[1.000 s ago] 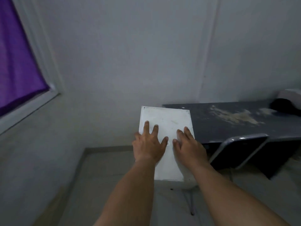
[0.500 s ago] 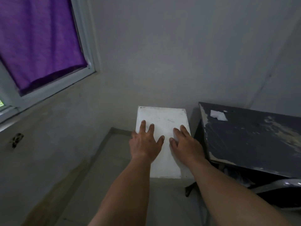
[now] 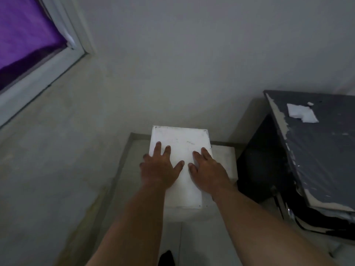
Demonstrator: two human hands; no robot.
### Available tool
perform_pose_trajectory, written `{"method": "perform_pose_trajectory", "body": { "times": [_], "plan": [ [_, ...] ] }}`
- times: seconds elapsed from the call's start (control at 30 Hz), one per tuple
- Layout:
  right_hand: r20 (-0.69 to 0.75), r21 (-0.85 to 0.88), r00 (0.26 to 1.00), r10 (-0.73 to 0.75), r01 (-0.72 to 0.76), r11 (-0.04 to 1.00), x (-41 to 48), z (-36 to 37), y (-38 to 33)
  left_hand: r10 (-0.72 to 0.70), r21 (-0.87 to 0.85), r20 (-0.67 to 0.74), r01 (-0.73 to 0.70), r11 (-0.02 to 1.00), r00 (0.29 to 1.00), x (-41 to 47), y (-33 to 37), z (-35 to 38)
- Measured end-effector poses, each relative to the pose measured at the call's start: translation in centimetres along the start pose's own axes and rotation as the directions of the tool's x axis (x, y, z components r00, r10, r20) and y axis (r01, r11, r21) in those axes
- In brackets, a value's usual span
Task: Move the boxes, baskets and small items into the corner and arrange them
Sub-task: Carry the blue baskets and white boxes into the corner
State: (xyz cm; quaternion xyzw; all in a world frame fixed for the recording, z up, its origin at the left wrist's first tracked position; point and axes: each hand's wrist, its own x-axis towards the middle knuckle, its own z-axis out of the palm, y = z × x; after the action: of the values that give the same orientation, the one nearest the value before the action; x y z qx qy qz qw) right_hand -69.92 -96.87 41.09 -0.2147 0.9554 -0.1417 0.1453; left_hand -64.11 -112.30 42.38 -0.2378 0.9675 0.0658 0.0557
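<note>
1. nearest, a dark shape sits on the tiled floor; i cannot tell what it is.
2. the left hand and right hand lie wide and flat, fingers straight, pressing on top of the tall white box; neither grips it.
3. that box stands on the floor close to the room corner, just beside a lower white box on its right. it looks nearly placed, with perhaps a last push to the wall left.
4. no baskets or small items show, so most of the arranging seems undone.
5. on the right, a dark bench carrying a white scrap crowds the corner.
6. far left, a window frame holds a purple curtain.
</note>
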Motion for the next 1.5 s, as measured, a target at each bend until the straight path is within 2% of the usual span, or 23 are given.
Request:
{"method": "perform_pose_trajectory", "body": {
  "times": [0.27, 0.53, 0.8, 1.07, 1.23, 1.5],
  "plan": [
    [0.127, 0.045, 0.986, 0.109, -0.115, 0.992, 10.2, 3.4, 2.7, 0.061, 0.001, 0.167, -0.062, 0.998, 0.984, 10.6, 0.6, 4.4],
    [0.214, 0.048, 0.971, 0.107, -0.12, 0.992, 22.0, 7.9, 9.7, 0.119, -0.081, 0.378, -0.096, 0.992, 0.918, 21.7, 3.5, 11.2],
    [0.256, 0.122, 0.948, 0.189, -0.225, 0.967, 32.3, 18.9, 18.0, 0.199, -0.094, 0.499, -0.175, 0.98, 0.844, 32.4, 5.4, 24.9],
    [0.39, 0.149, 0.891, 0.235, -0.313, 0.938, 38.0, 31.9, 24.2, 0.221, -0.125, 0.641, -0.184, 0.975, 0.735, 38.1, 4.9, 40.3],
    [0.423, 0.173, 0.877, 0.229, -0.327, 0.929, 39.6, 37.5, 26.6, 0.241, -0.126, 0.679, -0.214, 0.969, 0.694, 39.6, 4.3, 47.2],
    [0.392, 0.12, 0.885, 0.251, -0.32, 0.94, 41.1, 41.2, 30.2, 0.305, -0.182, 0.656, -0.247, 0.952, 0.691, 41.5, 5.6, 53.6]
  ]
}}
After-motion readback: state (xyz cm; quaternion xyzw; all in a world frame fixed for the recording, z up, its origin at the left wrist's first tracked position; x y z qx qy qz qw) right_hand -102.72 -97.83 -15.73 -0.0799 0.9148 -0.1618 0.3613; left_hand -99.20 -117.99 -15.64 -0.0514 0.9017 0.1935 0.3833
